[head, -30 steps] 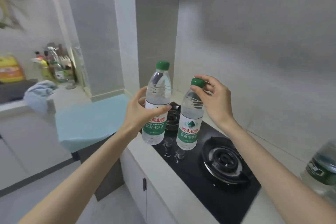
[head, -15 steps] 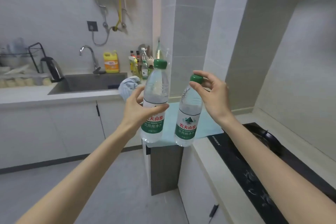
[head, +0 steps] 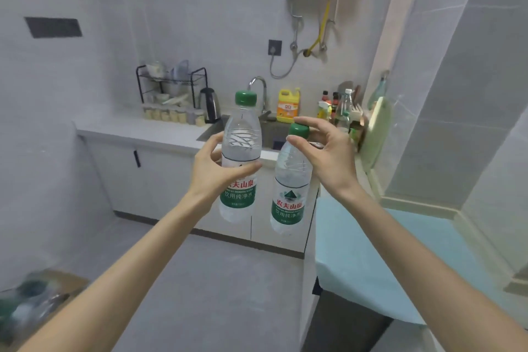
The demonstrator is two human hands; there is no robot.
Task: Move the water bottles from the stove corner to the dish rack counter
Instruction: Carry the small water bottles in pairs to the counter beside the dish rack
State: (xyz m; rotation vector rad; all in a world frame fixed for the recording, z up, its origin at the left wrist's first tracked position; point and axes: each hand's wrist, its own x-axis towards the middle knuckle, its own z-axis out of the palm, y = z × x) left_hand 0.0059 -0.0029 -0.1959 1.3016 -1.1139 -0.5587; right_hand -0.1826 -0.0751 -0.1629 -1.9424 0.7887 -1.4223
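Two clear, ribbed plastic bottles, green-capped with green-and-white labels, are up in the air. They are nearer us than the black wire rack [head: 171, 86] and to its right, well apart from the pale smooth surface [head: 137, 129] under it. Our left hand [head: 215, 173] wraps round the left bottle [head: 242, 148] at its waist and holds it upright. Our right hand [head: 328, 157] pinches the right bottle [head: 291, 188] by its cap, fingers arched, and it hangs slightly tilted.
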